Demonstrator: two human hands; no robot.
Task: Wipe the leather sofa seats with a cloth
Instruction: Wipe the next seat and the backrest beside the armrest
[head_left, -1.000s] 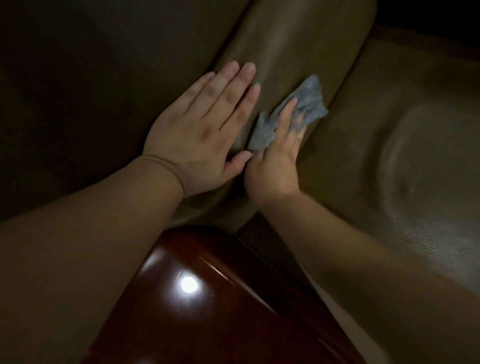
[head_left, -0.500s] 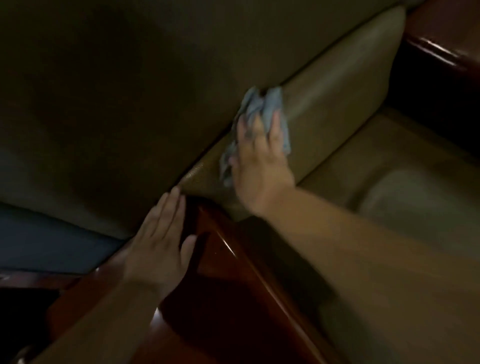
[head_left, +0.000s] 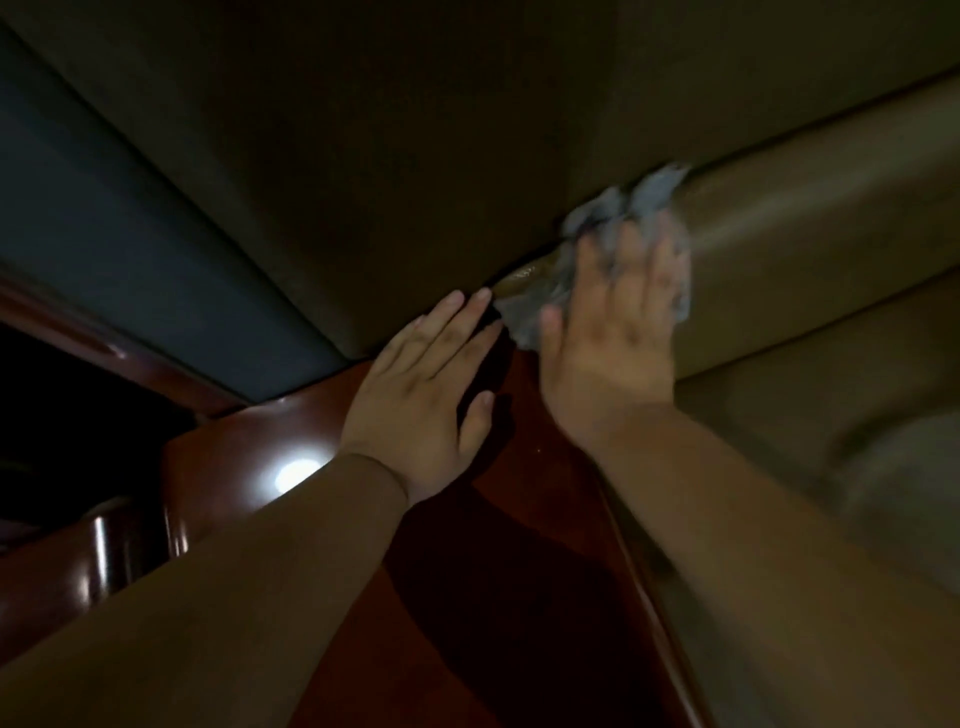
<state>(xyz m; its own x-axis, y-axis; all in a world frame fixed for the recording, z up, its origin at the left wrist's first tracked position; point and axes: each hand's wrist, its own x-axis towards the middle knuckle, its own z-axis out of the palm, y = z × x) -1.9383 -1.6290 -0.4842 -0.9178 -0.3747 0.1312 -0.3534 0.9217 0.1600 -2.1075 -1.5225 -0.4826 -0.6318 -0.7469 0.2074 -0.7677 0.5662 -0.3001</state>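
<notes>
A crumpled grey-blue cloth (head_left: 613, 213) lies on the olive leather sofa arm pad (head_left: 810, 228), close to where the pad meets the dark backrest (head_left: 415, 130). My right hand (head_left: 618, 332) presses flat on the cloth with straight, spread fingers. My left hand (head_left: 421, 389) rests flat on the glossy red-brown wooden armrest (head_left: 519, 545), fingertips at the leather's edge. The leather seat cushion (head_left: 831, 395) shows at the right, partly behind my right forearm.
A bright lamp reflection (head_left: 296, 475) shines on the wooden armrest. A dark blue-grey panel (head_left: 104, 208) runs along the left behind the sofa. Below it the wooden frame (head_left: 104, 540) curves down into darkness at far left.
My left hand has slid forward on the wooden armrest, close beside my right hand. The right hand still presses the cloth on the arm pad. The view has shifted right.
</notes>
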